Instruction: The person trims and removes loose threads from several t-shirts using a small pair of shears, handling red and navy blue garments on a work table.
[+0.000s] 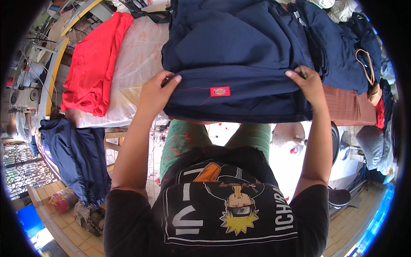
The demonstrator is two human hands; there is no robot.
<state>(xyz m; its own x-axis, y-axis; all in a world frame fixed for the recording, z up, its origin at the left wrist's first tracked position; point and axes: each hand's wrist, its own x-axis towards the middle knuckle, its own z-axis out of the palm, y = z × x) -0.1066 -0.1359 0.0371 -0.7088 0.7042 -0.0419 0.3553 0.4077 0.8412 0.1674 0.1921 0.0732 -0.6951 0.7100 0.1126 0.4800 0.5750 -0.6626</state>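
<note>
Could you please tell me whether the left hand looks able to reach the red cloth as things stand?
Probably yes: the red cloth lies uncovered, left of the left hand, with only plastic sheeting seen between them. The hand holds the navy cloth, though, so it would likely have to let go first.

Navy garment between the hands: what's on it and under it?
A small red label and thin red thread show on the navy garment; whatever lies directly beneath is covered by it.

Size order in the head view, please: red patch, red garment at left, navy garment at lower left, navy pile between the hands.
1. Navy pile
2. Red garment and lower-left navy garment: too alike to rank
3. Red patch
</note>
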